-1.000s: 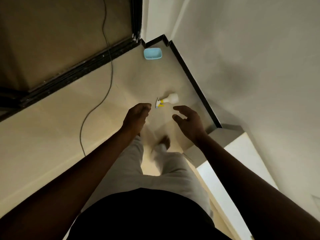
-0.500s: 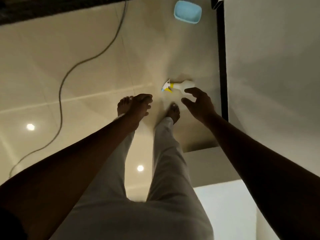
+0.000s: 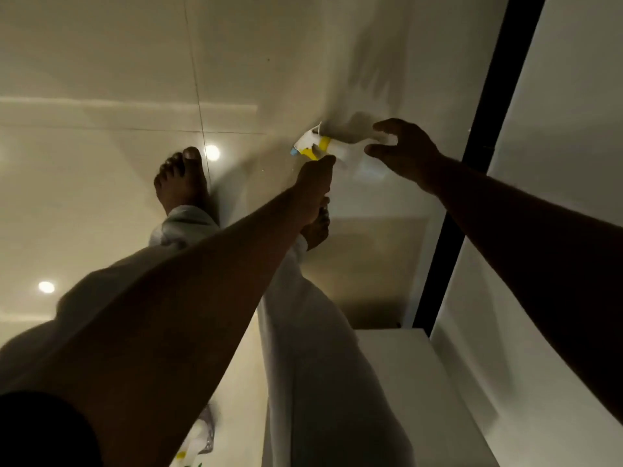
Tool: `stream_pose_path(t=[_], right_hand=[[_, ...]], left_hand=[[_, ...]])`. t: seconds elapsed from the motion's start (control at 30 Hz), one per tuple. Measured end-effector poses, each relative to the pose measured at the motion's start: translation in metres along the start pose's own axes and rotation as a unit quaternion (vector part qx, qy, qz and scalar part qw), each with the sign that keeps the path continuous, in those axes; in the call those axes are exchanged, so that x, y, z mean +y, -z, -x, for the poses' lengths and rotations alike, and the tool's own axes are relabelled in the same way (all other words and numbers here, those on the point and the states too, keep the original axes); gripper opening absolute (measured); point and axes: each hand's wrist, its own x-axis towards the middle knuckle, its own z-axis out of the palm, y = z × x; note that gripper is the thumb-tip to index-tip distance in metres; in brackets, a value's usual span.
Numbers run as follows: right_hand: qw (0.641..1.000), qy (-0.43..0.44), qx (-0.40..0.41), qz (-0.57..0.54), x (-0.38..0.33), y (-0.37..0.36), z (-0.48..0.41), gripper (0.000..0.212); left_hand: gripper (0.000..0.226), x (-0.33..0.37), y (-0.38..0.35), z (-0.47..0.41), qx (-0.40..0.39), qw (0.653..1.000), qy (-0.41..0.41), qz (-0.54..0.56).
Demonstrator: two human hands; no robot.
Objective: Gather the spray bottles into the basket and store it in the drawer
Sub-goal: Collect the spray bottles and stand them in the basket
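A white spray bottle (image 3: 340,146) with a yellow collar and a blue nozzle tip lies blurred on the glossy beige floor, ahead of my feet. My left hand (image 3: 317,183) reaches along my leg, and its closed fingers pinch the bottle at the trigger head. My right hand (image 3: 404,150) hovers at the bottle's body with thumb and fingers apart, just touching or nearly touching it. A second blurred white and yellow spray bottle (image 3: 195,443) shows at the bottom edge under my left arm. The basket is out of view.
My bare left foot (image 3: 182,183) stands left of the bottle, and my right foot is mostly behind my left hand. A black skirting strip (image 3: 472,170) and a white wall run along the right. A white cabinet top (image 3: 404,372) sits at the lower right.
I have bent lower, and the view has closed in on the bottle. My left hand moved right onto the trigger head. The blue basket has left the frame.
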Motion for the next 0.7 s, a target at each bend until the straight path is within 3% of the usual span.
stream_pose_path(t=[0.1,0.27,0.5,0.7], right_hand=[[1.0,0.002,-0.025,0.013,0.005,-0.013,-0.036,0.061],[0.998,-0.038,-0.046,0.006,0.014,-0.033,-0.055,0.06],[0.999,-0.013,0.019,-0.033,-0.009,-0.028,-0.008,0.052],[0.995,0.032,0.024,-0.091,-0.086,-0.009,0.087,0.051]], left_hand=[[0.058,-0.002,-0.015,-0.032,-0.012,0.997,0.034,0.075],[0.065,-0.001,-0.035,-0.053,-0.05,0.986,0.033,0.155],[0.043,0.008,-0.028,-0.004,-0.036,0.98,-0.037,0.194],[0.024,0.019,0.032,0.104,0.019,0.984,-0.136,0.114]])
